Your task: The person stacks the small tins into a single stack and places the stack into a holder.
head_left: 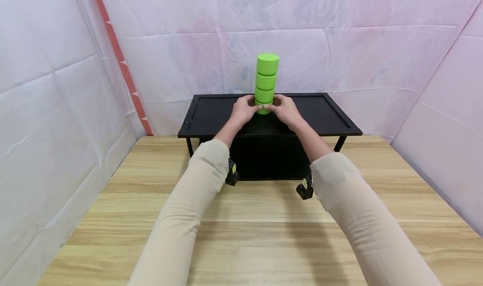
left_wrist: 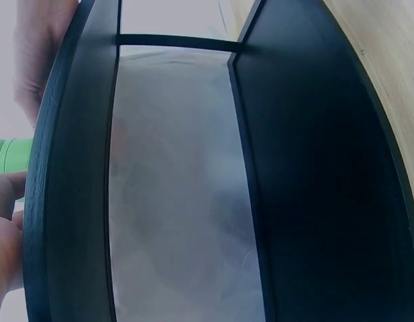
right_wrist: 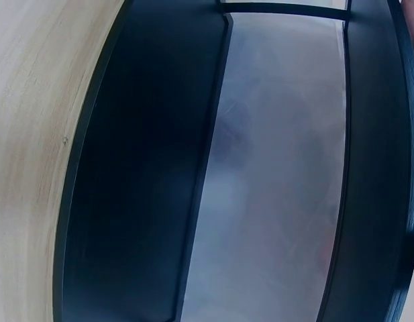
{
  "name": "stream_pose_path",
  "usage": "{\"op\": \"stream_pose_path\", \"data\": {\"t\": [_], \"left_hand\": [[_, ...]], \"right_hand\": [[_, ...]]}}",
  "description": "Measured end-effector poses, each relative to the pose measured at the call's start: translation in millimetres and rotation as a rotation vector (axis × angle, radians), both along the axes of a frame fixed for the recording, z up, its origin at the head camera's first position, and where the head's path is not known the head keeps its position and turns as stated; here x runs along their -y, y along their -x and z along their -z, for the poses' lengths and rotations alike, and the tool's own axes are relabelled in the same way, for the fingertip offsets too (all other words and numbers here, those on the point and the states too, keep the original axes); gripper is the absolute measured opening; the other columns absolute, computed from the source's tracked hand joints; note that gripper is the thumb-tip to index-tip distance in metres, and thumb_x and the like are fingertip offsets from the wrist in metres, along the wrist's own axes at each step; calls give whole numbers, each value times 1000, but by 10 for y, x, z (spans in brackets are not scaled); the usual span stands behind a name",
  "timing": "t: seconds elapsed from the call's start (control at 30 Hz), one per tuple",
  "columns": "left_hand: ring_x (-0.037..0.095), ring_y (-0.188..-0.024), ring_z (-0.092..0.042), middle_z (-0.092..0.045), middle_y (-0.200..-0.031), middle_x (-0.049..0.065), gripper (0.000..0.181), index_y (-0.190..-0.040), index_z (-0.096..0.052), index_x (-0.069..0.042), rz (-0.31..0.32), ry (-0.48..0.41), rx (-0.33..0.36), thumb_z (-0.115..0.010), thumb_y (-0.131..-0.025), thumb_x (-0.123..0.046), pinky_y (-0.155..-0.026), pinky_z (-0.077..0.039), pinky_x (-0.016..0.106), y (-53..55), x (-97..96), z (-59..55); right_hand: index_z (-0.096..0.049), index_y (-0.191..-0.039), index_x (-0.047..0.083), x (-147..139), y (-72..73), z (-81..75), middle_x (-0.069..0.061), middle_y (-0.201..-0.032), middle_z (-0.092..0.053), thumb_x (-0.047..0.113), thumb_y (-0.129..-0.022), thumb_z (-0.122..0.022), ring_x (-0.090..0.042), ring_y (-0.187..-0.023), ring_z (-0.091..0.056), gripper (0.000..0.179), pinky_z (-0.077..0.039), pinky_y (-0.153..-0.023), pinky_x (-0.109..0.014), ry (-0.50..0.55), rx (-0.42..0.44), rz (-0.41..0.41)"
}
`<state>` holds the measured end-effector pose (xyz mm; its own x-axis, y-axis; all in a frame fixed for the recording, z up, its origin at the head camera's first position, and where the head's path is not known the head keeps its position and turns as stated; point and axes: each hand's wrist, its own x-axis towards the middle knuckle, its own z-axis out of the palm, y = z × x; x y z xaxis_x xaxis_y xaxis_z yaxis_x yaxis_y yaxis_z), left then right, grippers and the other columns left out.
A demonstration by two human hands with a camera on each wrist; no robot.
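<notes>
Several bright green round containers form an upright stack (head_left: 266,82) on the top of a black two-tier shelf (head_left: 222,110). The stack leans slightly to the right in the head view. At its foot, my left hand (head_left: 243,109) holds the lowest container (head_left: 263,111) from the left, thumb in front. My right hand (head_left: 286,109) grips the same container from the other side, its thumb also in front. Fingers behind the stack are partly hidden. In the left wrist view, a bit of green stack (left_wrist: 17,155) shows past the shelf's edge.
The black shelf stands at the back of a light wood table (head_left: 256,235), with an open lower tier (head_left: 268,158) beneath its top. White printed sheeting (head_left: 170,59) hangs behind and on both sides. A red strip (head_left: 120,59) runs down the left corner.
</notes>
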<state>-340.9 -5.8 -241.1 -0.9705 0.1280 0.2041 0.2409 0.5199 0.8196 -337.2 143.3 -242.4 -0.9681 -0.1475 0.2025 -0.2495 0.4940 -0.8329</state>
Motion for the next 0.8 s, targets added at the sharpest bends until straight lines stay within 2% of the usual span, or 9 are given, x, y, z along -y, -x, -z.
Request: {"op": "stream_pose_path", "data": {"t": [0.47, 0.7, 0.8], "left_hand": [[17, -114, -48, -52, -128, 6, 47, -135, -46, -9, 33, 19, 45, -60, -91, -18, -90, -42, 28, -16, 26, -19], [18, -112, -49, -52, -126, 6, 48, -135, -45, -10, 46, 18, 64, -61, -90, -18, -88, -43, 30, -22, 21, -21], [18, -115, -47, -49, -130, 6, 51, -138, -41, -10, 39, 27, 68, -60, -91, -19, -89, -43, 30, -21, 24, -17]], "right_hand": [[-38, -136, -1, 24, 13, -25, -17, -131, -45, 15, -93, -56, -28, -120, -42, 49, -36, -97, -39, -4, 44, -5], [-37, -137, 1, -5, 20, -23, -16, -133, -44, 19, -93, -57, -26, -121, -42, 52, -36, -97, -39, -31, 51, -16], [-36, -138, 1, -24, 13, -25, -15, -134, -43, 22, -92, -59, -26, -121, -41, 55, -36, -97, -39, -36, 46, -23]]}}
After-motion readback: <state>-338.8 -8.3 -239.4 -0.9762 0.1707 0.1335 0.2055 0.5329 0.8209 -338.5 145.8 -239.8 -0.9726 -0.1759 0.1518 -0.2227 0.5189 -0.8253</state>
